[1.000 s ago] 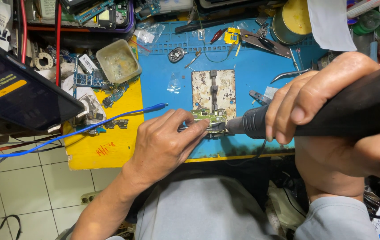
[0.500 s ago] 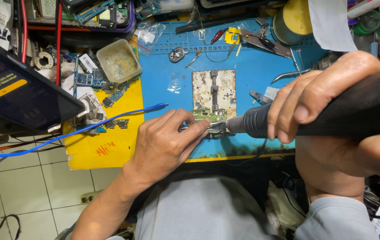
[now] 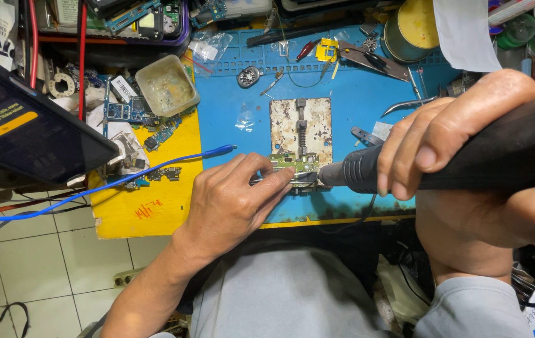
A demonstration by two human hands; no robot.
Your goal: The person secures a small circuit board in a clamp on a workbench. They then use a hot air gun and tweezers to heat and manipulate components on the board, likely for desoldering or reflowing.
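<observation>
**Hot-air tool at a small circuit board on the repair counter**

The right hand (image 3: 468, 150) is clenched around the black handle of a hot-air tool (image 3: 442, 163), held nearly level with its metal nozzle pointing left; the forearm enters from the lower right, elbow bent. The nozzle tip meets the right end of a small green circuit board (image 3: 293, 164). The left hand (image 3: 233, 200) lies palm down, wrist straight, forearm rising from the lower edge; its fingertips (image 3: 283, 178) pinch a thin metal tool, apparently tweezers, against the board's near edge. The board is clamped at the near end of a worn metal holder (image 3: 300, 125), which lies on a blue mat (image 3: 355, 100) covering the counter (image 3: 148, 213). A blue cable (image 3: 92, 191) crosses the yellow surface to the left. A pale plastic tub (image 3: 167, 84) stands beyond it.
</observation>
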